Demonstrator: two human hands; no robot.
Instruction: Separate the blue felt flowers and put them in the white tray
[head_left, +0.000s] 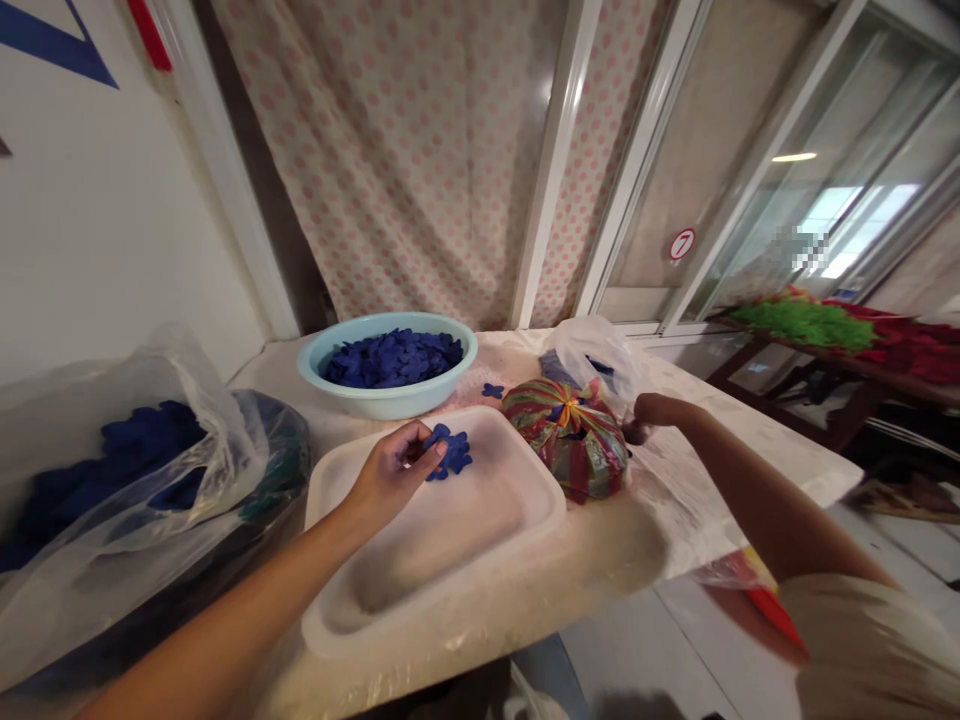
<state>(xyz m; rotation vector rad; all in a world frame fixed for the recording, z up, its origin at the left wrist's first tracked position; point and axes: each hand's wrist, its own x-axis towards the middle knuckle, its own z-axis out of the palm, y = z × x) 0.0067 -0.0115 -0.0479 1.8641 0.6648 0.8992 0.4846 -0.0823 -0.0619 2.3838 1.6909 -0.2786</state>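
Note:
My left hand pinches a few dark blue flower-shaped cutouts, perhaps fabric, between thumb and fingers. It is above a shallow white tray whose visible floor is bare. My right hand is at the right side of a round bundle wrapped in striped red, green and yellow cloth and gathered at the top. Its fingers are curled downward; what they hold, if anything, is hidden. One loose blue cutout lies on the table behind the tray.
A light blue basin heaped with blue cutouts stands behind the tray. A clear plastic bag with more blue pieces is at left. Another thin bag lies behind the bundle. Green and red piles sit on a farther table.

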